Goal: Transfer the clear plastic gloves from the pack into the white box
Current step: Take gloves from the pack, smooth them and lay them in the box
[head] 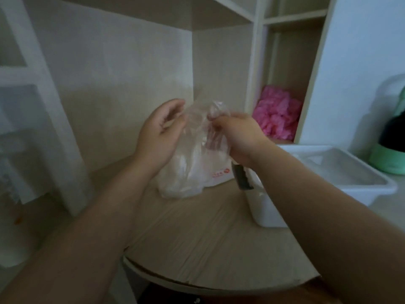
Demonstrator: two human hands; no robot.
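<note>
Dim, flat indoor light, soft blur throughout, shelf lines bowed by wide-angle distortion, left edge smeared most

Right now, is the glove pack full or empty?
Looks full: the pack bulges with clear gloves; the left hand holds it, the right hand pinches its top.

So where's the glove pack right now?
The pack is centre of the head view, on the table, gripped between the left hand and right hand; the white box sits just right of it.
</note>
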